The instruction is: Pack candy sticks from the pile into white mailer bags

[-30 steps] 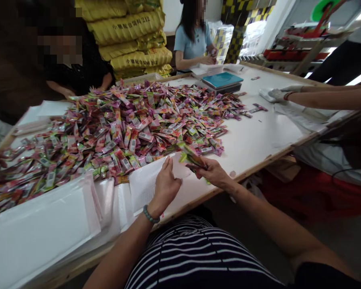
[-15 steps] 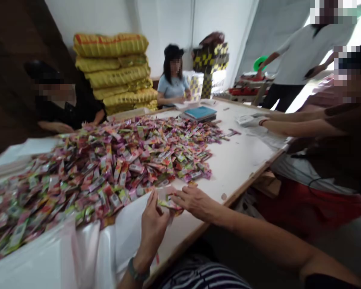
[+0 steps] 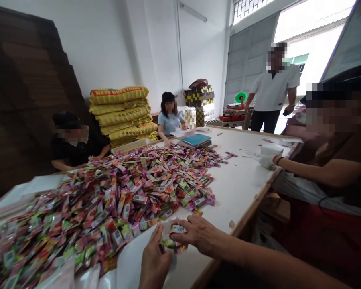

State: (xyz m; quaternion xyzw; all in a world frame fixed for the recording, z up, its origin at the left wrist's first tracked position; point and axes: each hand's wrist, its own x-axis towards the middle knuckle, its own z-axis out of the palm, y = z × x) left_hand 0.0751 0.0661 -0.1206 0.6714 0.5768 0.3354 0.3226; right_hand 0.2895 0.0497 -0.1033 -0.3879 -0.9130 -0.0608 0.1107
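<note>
By the surface's near edge (image 3: pixel 258 201), our right hand (image 3: pixel 201 237) grips packets (image 3: pixel 179 229) just right of our left hand (image 3: pixel 155 261), whose hold we cannot tell.

Yellow sacks (image 3: pixel 123 115) (in a stack)

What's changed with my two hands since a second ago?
Your right hand has reached left, bringing its small green and pink plastic packets to your left hand; it still grips them. The view has tilted up. The large heap of shiny multicoloured packets and flat blue rectangular folder stayed put.
</note>
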